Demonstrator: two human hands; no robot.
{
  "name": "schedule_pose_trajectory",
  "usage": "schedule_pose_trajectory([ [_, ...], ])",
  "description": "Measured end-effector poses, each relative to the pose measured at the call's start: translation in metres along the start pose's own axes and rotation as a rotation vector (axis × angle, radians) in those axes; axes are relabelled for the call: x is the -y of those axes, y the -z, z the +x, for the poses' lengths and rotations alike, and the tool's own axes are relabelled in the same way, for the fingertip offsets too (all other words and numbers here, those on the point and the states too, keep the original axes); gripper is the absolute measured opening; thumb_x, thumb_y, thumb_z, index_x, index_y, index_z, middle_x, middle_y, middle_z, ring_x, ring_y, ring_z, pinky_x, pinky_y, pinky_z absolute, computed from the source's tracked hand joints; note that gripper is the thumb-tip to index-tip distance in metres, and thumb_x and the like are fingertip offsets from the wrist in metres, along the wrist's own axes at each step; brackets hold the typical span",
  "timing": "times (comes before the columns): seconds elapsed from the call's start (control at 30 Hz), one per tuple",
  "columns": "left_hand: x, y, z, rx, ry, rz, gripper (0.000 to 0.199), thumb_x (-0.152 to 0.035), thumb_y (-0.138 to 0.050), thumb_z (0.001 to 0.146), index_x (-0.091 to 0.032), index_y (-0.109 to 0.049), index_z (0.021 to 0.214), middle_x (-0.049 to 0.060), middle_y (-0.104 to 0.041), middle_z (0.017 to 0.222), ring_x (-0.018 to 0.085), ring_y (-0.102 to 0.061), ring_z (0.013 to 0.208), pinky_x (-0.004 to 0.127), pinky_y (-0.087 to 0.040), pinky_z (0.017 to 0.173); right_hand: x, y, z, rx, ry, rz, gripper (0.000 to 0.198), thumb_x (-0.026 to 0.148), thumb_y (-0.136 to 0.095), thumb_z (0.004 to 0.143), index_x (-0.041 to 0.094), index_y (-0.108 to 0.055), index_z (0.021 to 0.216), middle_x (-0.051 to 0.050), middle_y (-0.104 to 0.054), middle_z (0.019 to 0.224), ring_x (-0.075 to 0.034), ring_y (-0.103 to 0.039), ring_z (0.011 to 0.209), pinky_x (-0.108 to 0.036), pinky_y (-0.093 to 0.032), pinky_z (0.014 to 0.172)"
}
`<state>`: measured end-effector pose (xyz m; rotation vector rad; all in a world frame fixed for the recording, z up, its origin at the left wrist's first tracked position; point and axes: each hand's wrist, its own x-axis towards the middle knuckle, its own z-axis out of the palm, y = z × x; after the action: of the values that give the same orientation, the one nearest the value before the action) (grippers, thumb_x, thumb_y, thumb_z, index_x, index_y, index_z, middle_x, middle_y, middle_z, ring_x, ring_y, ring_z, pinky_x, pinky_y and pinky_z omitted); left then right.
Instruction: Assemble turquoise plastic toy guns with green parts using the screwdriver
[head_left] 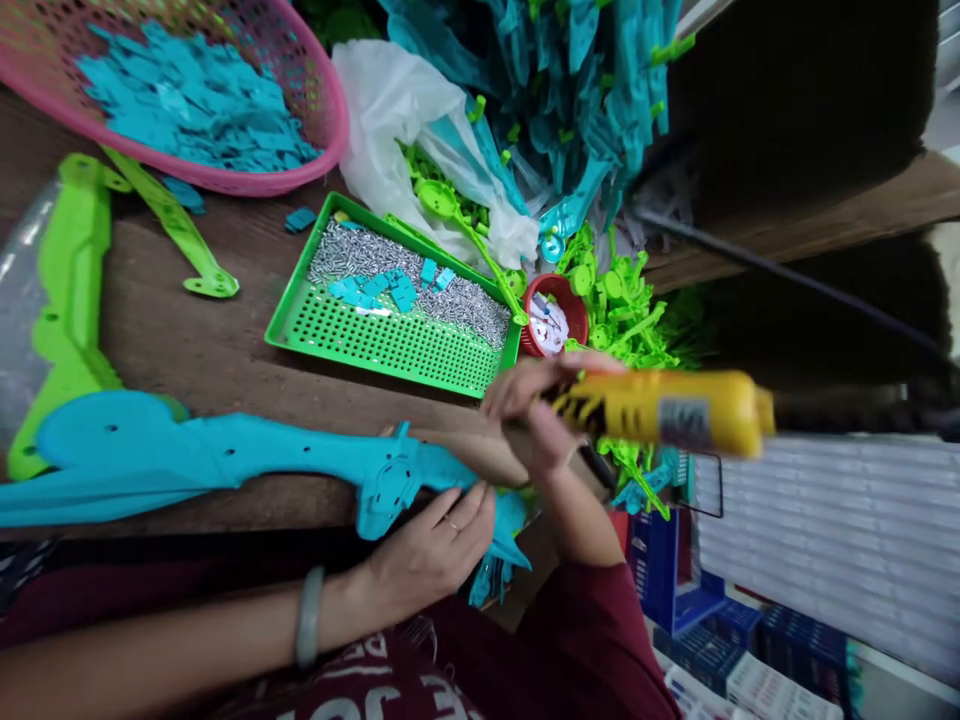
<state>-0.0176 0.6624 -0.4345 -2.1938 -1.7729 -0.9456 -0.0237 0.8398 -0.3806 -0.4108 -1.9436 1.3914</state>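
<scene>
A long blue plastic toy-gun-like part (300,448) lies along the near edge of the wooden table. My left hand (439,545), with a ring and a bracelet on its arm, grips the part near its right end, fingers curled over the edge. A yellow electric screwdriver (645,408) is in my right hand (536,415), held sideways above the table and smeared by motion. My right fingers are wrapped round its black-patterned end; its tip is hidden or blurred. Just beyond my hands sits a green perforated tray (390,355) with many small screws (360,255) and several small blue pieces (382,290).
At the back left stands a pink basket (330,150) of blue pieces. Beside it are a white plastic bag (397,90), a red cup (574,305), heaped green parts (622,300) and hanging blue parts (570,100). Green parts (75,270) lie at left.
</scene>
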Motion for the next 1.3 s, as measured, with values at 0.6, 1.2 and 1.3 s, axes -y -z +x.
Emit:
schedule_pose_trajectory([
  [0.6, -0.004, -0.01, 0.0, -0.038, -0.209, -0.133, 0.035, -0.022, -0.047, 0.098, -0.008, -0.064, 0.125, 0.015, -0.063, 0.133, 0.025, -0.057, 0.124, 0.037, -0.045, 0.106, -0.074, -0.003, 0.054, -0.295, 0.031, -0.113, 0.044, 0.06, -0.054, 0.086, 0.03, -0.033, 0.11, 0.01, -0.039, 0.064, -0.011, -0.05, 0.045, -0.027, -0.047, 0.048],
  [1.2, 0.005, -0.019, -0.022, -0.235, -0.274, -0.307, 0.02, -0.016, -0.054, 0.098, -0.02, -0.072, 0.093, 0.001, -0.074, 0.114, 0.014, -0.061, 0.112, 0.026, -0.041, 0.071, 0.075, 0.016, -0.111, -0.243, -0.058, 0.004, 0.038, 0.032, -0.06, 0.087, 0.035, -0.04, 0.118, 0.009, -0.051, 0.061, -0.014, -0.056, 0.043, -0.027, -0.053, 0.042],
  [1.3, 0.004, -0.017, -0.02, -0.246, -0.25, -0.331, 0.022, -0.014, -0.052, 0.098, -0.021, -0.071, 0.09, 0.0, -0.075, 0.105, 0.012, -0.061, 0.109, 0.026, -0.04, 0.071, 0.053, 0.011, -0.116, -0.227, -0.01, 0.074, 0.042, 0.03, -0.061, 0.084, 0.034, -0.039, 0.119, 0.009, -0.05, 0.063, -0.013, -0.054, 0.043, -0.025, -0.052, 0.042],
])
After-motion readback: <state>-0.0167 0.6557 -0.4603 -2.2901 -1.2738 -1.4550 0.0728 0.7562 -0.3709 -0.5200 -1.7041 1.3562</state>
